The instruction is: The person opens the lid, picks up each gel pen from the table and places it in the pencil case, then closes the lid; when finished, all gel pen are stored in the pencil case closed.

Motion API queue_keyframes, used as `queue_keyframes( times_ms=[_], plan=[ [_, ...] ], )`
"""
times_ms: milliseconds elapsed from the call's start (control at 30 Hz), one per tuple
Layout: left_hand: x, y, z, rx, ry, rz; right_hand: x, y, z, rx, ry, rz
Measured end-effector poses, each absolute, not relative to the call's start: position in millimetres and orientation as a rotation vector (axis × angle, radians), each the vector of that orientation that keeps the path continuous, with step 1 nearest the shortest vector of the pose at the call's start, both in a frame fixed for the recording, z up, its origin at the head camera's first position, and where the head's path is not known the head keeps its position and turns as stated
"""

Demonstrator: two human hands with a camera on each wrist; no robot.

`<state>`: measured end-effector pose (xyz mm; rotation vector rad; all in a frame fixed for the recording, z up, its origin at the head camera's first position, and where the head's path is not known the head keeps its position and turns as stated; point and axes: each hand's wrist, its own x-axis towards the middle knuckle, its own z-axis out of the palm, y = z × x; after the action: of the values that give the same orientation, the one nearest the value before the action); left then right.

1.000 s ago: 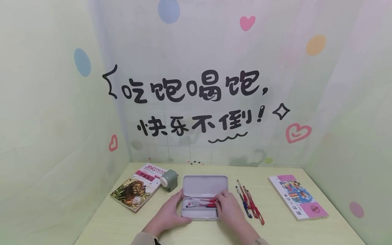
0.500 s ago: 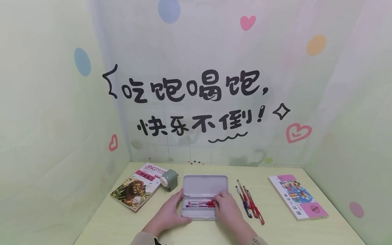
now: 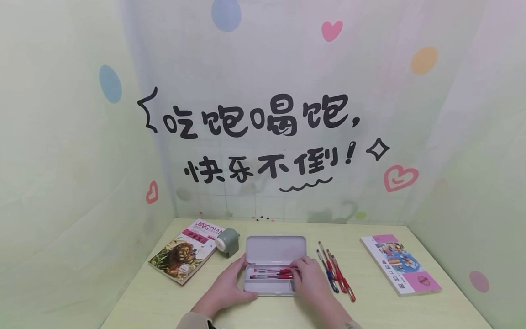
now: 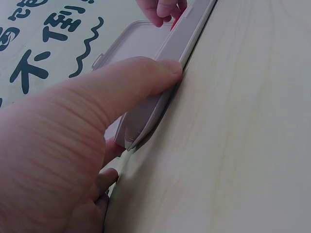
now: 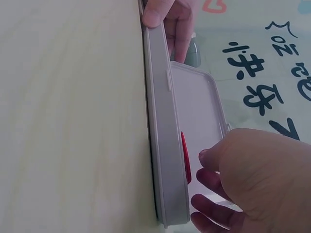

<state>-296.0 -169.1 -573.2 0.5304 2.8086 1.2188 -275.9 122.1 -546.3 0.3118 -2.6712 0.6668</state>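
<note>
Open pencil case [image 3: 269, 285] lying near the front edge of the bench [image 3: 370, 310], about midway along it, lid [image 3: 276, 250] folded back flat toward the far edge. Left hand [image 3: 228, 288] clamped on the case's left end, thumb along the front wall and fingers over the end, holding the tray in place. Right hand [image 3: 310, 281] at the tray's right end, fingertips on the red pens [image 3: 271, 273] inside; whether pinching or merely pressing, cannot tell, the fingers looking only loosely curled in the right wrist view. Best done, probably, by keeping the left hold firm so the light tray does not skid, and by nudging the pens flat and parallel to the long wall, clear of the rim. Inside the tray: two or three red pens lying lengthwise; anything more hidden by the right hand. Loose pens [image 3: 334, 274], red and blue, just right of the case on the bench.
</note>
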Motion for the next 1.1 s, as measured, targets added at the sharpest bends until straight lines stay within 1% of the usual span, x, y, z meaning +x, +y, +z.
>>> queue_keyframes(
  times_ms=[400, 700, 1100],
  plan=[
    [-296, -169, -572, 0.514, 2.813, 1.207, -270, 160, -540, 0.182, -2.589, 0.732],
    [-296, -170, -573, 0.518, 2.811, 1.214, -269, 191, -540, -0.009, -2.641, 0.825],
    [-296, -169, -572, 0.509, 2.799, 1.217, -264, 221, -541, -0.172, -2.729, 0.741]
  ],
)
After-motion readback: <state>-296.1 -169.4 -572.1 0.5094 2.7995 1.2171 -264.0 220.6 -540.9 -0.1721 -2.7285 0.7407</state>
